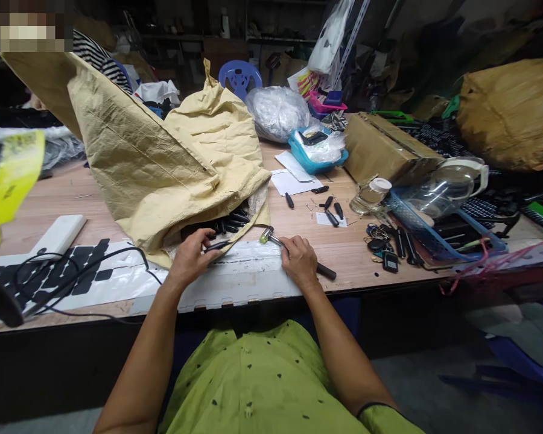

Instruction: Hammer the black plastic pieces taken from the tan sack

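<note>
My left hand pinches a small black part at the mouth of a big tan woven sack, where several black parts spill out. My right hand is closed around a small hammer; its metal head points left and its black handle end sticks out to the right. Both hands rest over a white sheet on the wooden table near its front edge.
A white box and black cable lie at left. Black tools, keys, a glass jar, a blue basket, a cardboard box and a blue tray crowd the right. A blue chair stands behind.
</note>
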{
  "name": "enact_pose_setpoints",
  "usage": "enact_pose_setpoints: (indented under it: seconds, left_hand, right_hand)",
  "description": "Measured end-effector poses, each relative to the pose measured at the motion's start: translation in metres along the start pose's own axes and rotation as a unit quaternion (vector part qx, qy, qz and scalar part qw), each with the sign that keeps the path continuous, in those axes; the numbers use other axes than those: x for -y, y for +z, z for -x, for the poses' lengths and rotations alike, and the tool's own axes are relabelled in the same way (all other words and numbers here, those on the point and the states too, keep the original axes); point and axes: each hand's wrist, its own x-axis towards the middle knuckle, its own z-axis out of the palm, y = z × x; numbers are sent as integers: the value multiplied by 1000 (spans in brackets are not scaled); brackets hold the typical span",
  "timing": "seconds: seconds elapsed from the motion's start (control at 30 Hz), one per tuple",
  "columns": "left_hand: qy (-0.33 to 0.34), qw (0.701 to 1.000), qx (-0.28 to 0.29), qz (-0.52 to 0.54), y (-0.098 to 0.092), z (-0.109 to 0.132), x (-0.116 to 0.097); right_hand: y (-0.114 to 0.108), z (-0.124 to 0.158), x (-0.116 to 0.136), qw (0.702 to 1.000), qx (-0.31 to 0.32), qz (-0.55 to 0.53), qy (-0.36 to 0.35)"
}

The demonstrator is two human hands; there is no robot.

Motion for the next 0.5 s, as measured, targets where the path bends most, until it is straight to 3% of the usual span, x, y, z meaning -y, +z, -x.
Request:
enact_pose_setpoints:
  seconds: [0.1, 0.2, 0.33, 0.5]
  left_hand:
    - [65, 995, 38, 67, 20, 10, -19]
    - [85, 992, 54, 71, 45, 13, -30]
    - [77, 994, 41, 70, 65, 13, -26]
    - [90, 993, 19, 71, 69, 14, -17]
  right_hand:
    - [0, 0, 0, 1000, 0, 1, 0]
    - [0, 0, -1, 1000, 2, 1, -2]
    - [-1, 1, 0, 1000, 7, 2, 3]
    - [0, -1, 0, 1000, 6, -1, 14]
